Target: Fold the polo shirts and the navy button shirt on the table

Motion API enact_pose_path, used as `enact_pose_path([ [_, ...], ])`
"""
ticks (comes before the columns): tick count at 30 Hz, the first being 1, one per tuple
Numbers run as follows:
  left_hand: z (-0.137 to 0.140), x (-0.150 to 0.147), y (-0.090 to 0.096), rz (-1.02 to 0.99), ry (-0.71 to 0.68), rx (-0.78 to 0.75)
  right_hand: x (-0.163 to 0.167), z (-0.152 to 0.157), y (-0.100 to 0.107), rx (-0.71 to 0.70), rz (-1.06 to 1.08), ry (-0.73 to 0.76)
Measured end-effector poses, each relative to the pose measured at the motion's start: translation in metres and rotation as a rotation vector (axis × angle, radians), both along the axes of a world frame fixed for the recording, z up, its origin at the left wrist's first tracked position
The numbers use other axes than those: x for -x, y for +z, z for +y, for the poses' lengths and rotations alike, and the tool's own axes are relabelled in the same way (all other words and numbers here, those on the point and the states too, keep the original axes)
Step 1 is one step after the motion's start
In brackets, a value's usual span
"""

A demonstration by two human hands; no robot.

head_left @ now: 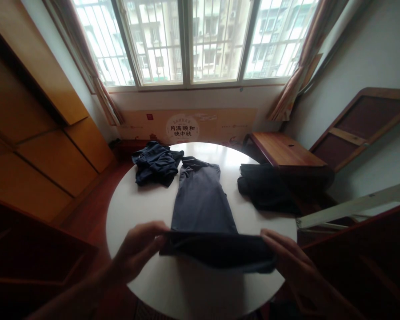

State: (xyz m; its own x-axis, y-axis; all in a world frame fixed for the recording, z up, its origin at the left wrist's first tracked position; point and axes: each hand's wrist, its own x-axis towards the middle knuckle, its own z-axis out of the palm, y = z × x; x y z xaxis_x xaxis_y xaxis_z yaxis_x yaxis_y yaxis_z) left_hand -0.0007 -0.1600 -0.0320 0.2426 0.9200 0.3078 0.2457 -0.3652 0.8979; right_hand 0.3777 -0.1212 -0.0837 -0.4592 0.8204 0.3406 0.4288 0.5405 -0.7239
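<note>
A dark grey garment (pixel 203 195), possibly a shirt, lies lengthwise down the middle of the round white table (pixel 146 218). Its sides look folded in to make a long strip, with a darker band at the far end. The near end is lifted off the tabletop and stretched between both hands. My left hand (pixel 138 246) pinches the left corner between thumb and fingers. At the right corner, my right hand (pixel 286 253) is closed on the same edge, its fingertips partly hidden by the cloth.
A crumpled pile of dark navy clothing (pixel 156 162) sits at the table's back left. Folded black clothing (pixel 265 186) lies near the right edge. Beyond it stands a wooden side table (pixel 286 149). Dark red chair parts flank the near sides, and orange wooden cabinets (pixel 53 155) line the left.
</note>
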Motion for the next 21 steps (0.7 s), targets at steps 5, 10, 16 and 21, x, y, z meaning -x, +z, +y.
enact_pose_path([
  [5, 0.128, -0.015, -0.001, -0.180, 0.189, 0.115, 0.046, 0.116, 0.017, 0.729, 0.609, -0.003],
  [10, 0.233, -0.011, -0.038, -0.221, 0.337, 0.122, 0.076, 0.202, 0.016, 0.756, 0.574, -0.150],
  [16, 0.294, 0.003, -0.082, 0.062, 0.597, 0.049, 0.093, 0.268, -0.010, 0.602, 0.486, -0.292],
  [21, 0.321, 0.004, -0.101, 0.153, 0.696, 0.032, 0.098, 0.296, -0.031, 0.481, 0.425, -0.347],
])
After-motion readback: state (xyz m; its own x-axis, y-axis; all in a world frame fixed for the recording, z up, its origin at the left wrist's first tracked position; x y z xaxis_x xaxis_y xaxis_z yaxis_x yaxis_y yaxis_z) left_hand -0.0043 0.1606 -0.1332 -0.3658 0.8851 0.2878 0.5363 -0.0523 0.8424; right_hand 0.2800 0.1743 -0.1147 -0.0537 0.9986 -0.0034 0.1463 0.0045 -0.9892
